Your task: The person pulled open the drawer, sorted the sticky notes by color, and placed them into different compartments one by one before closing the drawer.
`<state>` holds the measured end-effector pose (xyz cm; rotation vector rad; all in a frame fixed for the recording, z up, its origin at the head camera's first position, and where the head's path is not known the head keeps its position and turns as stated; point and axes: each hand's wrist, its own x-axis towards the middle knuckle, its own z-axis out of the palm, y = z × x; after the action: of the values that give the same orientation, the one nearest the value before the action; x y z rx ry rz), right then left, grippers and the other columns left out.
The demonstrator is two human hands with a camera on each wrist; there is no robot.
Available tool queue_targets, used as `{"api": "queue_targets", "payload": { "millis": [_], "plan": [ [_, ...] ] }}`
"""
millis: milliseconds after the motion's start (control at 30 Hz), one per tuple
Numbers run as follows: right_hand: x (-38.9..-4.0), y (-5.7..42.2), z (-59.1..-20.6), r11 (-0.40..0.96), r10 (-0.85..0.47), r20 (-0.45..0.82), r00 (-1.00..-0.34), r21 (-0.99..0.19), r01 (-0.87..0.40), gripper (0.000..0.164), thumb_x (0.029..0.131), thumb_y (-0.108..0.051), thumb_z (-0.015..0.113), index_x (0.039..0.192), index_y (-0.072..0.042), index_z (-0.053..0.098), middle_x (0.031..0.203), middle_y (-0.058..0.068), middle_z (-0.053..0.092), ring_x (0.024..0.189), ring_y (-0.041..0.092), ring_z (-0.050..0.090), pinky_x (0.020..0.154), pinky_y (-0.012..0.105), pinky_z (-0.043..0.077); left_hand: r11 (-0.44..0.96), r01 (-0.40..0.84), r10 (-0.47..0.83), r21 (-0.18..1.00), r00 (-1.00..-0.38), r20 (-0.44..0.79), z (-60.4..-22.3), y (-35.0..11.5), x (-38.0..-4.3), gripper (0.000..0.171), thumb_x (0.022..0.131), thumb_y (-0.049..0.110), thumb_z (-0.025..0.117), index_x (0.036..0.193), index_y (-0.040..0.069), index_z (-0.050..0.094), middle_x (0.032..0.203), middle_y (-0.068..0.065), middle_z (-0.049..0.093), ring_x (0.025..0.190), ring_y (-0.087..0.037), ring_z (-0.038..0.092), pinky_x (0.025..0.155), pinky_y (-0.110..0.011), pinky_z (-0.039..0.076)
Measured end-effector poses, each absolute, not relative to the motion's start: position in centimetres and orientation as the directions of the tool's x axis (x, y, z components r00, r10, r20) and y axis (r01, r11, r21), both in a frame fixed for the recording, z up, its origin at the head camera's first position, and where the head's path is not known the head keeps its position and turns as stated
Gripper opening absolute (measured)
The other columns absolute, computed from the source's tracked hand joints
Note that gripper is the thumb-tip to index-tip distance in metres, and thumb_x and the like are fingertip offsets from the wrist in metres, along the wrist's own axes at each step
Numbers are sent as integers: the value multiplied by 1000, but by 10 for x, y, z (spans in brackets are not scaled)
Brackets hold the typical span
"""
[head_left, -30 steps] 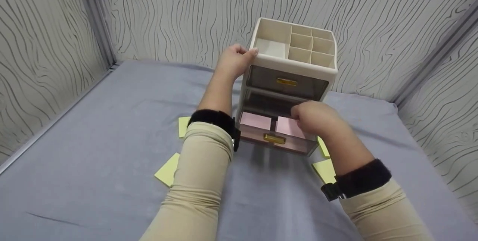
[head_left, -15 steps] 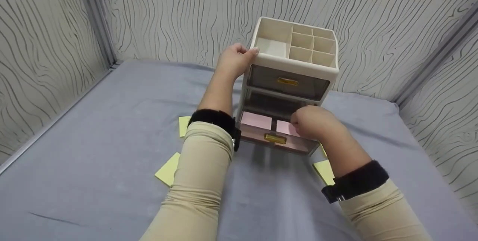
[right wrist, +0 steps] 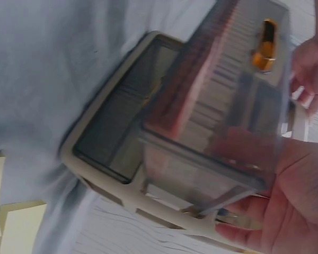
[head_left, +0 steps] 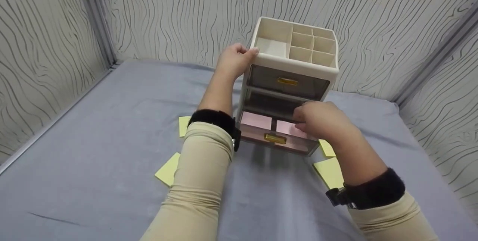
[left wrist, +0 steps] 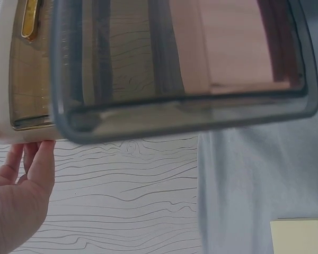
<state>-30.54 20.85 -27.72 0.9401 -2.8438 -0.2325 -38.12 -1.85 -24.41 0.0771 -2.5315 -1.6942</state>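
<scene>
A cream desk organizer (head_left: pixel 291 63) stands upright with a smoky clear drawer (head_left: pixel 257 136) pulled out of its middle. Inside that drawer two pink sticky-note pads (head_left: pixel 257 120) lie side by side. My left hand (head_left: pixel 236 59) grips the organizer's upper left front edge, thumb in front. Over the drawer's right rim is my right hand (head_left: pixel 323 119), thumb and forefinger apart. Through the clear wall in the right wrist view, my right thumb (right wrist: pixel 241 151) shows within the drawer, with other fingers (right wrist: pixel 244 233) close to the organizer's side.
Yellow sticky-note pads lie on the grey cloth: one pad (head_left: pixel 168 170) partly behind the left sleeve, another (head_left: pixel 183 126) beyond it, and two right of the organizer, the nearer pad (head_left: pixel 328 172) by the right wrist. A patterned wall (head_left: pixel 179 17) stands behind.
My right hand dips into the drawer over the right pink pad, then rises and shifts slightly right, uncovering more of the pads beside it. The left hand keeps its grip.
</scene>
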Motion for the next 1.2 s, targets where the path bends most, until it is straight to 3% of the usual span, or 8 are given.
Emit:
{"api": "queue_targets", "payload": {
  "millis": [167,333,667,933,1200],
  "plan": [
    [-295,205,-273,768,-638,193,-745,227,-599,12,74,-13,69,69,-13,58,67,-2,53,63,24,55,57,43,43,390,10,-96,921,-994,51,-244,-18,-382,34,88,46,54,99,14,56,99,-1,58,91,-17,53,78,-31,45],
    [-284,196,-277,735,-678,290,-676,244,-632,20,74,-9,69,65,-13,51,62,-2,49,58,23,51,53,40,42,383,6,-102,924,-994,49,-244,-18,-383,34,88,46,54,98,14,56,99,-2,58,90,-17,53,77,-30,45],
    [-268,184,-299,616,-782,365,-505,327,-717,28,71,-16,73,68,-15,45,56,-4,48,51,19,50,47,35,38,363,-6,-111,932,-993,37,-244,-16,-382,33,88,46,55,99,15,56,101,-1,59,93,-17,54,82,-33,44],
    [-267,180,-309,620,-785,316,-533,378,-688,26,68,-20,76,70,-15,51,57,-3,51,50,18,50,45,33,37,353,-11,-103,936,-994,28,-244,-16,-382,33,88,47,54,99,15,56,101,-1,58,93,-17,53,82,-33,44],
    [-267,176,-311,618,-786,360,-503,437,-653,20,68,-18,74,71,-15,54,59,-2,54,49,19,51,44,33,38,354,-9,-99,935,-995,28,-244,-17,-381,34,88,47,54,99,15,56,100,-1,57,93,-17,53,81,-33,44]
  ]
}}
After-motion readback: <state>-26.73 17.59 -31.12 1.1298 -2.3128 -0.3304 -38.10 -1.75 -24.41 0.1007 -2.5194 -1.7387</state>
